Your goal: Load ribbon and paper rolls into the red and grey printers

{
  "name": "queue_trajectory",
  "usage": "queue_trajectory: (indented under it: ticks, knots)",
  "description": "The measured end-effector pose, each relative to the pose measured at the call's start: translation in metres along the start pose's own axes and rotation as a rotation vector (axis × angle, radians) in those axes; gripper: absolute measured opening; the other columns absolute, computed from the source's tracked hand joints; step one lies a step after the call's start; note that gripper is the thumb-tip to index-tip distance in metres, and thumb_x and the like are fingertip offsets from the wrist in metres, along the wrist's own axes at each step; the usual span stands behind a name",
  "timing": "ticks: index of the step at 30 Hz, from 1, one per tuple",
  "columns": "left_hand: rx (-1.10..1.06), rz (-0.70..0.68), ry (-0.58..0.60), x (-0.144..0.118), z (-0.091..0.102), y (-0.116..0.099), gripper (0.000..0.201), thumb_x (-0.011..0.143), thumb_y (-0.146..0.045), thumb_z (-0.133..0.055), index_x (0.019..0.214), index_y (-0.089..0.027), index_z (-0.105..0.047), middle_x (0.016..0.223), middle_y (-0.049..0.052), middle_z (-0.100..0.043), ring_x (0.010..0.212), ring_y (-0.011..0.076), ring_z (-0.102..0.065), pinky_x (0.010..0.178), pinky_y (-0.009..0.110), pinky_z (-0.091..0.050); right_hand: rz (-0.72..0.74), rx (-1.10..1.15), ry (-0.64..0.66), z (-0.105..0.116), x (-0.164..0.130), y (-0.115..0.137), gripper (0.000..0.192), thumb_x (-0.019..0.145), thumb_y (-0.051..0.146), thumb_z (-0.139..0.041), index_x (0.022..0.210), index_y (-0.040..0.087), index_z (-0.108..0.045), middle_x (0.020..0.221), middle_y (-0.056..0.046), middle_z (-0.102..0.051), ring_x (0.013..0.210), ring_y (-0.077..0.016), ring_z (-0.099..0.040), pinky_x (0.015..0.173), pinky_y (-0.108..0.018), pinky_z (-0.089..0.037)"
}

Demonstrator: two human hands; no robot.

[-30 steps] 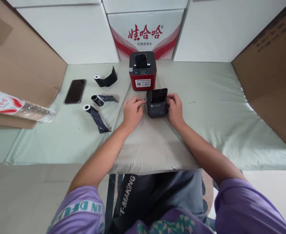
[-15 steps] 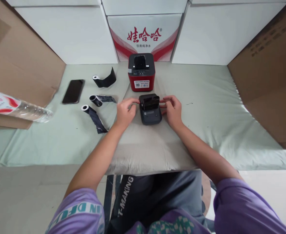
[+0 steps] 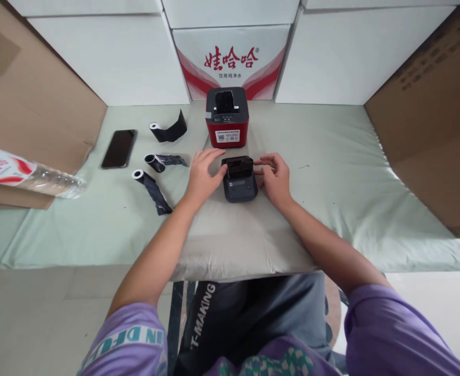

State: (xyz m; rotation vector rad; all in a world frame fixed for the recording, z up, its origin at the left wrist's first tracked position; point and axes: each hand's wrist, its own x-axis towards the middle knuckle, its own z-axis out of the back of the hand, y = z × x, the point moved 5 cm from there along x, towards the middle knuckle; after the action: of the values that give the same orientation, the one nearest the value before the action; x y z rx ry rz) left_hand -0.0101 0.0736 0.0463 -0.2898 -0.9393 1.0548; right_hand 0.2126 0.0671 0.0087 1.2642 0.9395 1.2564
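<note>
Our left hand has spread wider; our right hand curls loosely. Between them, the small printer faces us longways.

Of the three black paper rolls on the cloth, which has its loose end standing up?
The rear paper roll, beyond the other two: its strip rises at the end, while those of the middle roll and front roll trail low over the cloth.
</note>
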Motion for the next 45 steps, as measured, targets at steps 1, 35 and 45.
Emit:
queue_trajectory:
  ticks: [1, 35, 45]
  knots:
    - [-0.015, -0.016, 0.036, 0.000, 0.000, 0.000, 0.032, 0.092, -0.030, -0.066, 0.123, -0.024, -0.071, 0.125, 0.010, -0.073, 0.120, 0.0275, -0.066, 0.110, 0.045, -0.051, 0.008, 0.009, -0.003, -0.001, 0.000, 0.002, 0.021, 0.083, 0.032, -0.054, 0.103, 0.026, -0.055, 0.108, -0.008, -0.075, 0.086, -0.0231, -0.077, 0.056, -0.031, -0.059]
    - [0.537, -0.033, 0.761, 0.054, -0.016, -0.043, 0.031, 0.080, -0.018, -0.070, 0.105, -0.027, -0.085, 0.092, 0.011, -0.080, 0.090, 0.0326, -0.076, 0.081, 0.040, -0.055, 0.083, -0.016, -0.026, -0.002, 0.000, 0.006, 0.025, 0.078, 0.032, -0.058, 0.101, 0.024, -0.058, 0.107, -0.005, -0.074, 0.066, -0.0149, -0.068, 0.060, -0.028, -0.051]
    - [0.916, 0.069, 0.815, 0.060, -0.043, -0.060, 0.040, 0.081, -0.021, -0.074, 0.121, -0.019, -0.081, 0.115, 0.021, -0.079, 0.112, 0.0376, -0.074, 0.092, 0.042, -0.055, 0.113, -0.087, -0.037, -0.004, 0.006, -0.003, 0.027, 0.077, 0.032, -0.057, 0.103, 0.024, -0.056, 0.110, -0.006, -0.071, 0.065, -0.0151, -0.065, 0.063, -0.031, -0.051]
